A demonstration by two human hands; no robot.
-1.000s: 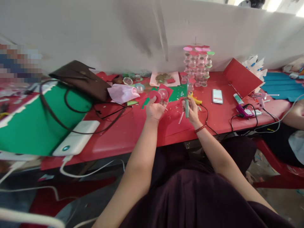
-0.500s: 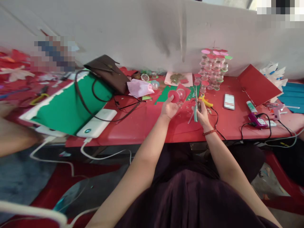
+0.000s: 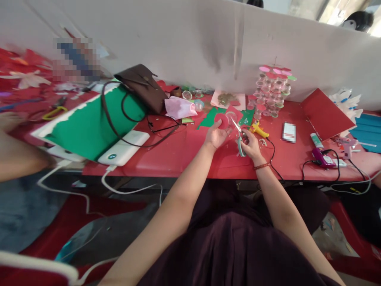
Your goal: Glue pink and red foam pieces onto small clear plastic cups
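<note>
My left hand (image 3: 219, 134) pinches a clear plastic cup (image 3: 231, 117) with a round red paper disc (image 3: 220, 120) on one end and a larger red paper piece (image 3: 237, 111) at the other. In my right hand (image 3: 250, 145) is a pair of scissors (image 3: 240, 140) with pale green handles. Their blades point up and left, at the red paper by the cup; whether they touch it I cannot tell. Just beyond the right hand lies a yellow glue gun (image 3: 259, 130). Green paper (image 3: 206, 119) is on the table behind the cup.
Stacked clear cups with coloured discs (image 3: 272, 93) stand at the back. A brown bag (image 3: 144, 89) rests on a green board (image 3: 86, 123) at left, near a white power bank (image 3: 124, 148). On the right are a phone (image 3: 289, 132), a red folder (image 3: 326, 114) and a purple device (image 3: 323, 158).
The scissors have swung from upright to leaning left, bringing their tips to the red paper beside the cup. My left hand keeps its hold. The camera view has shifted slightly.
</note>
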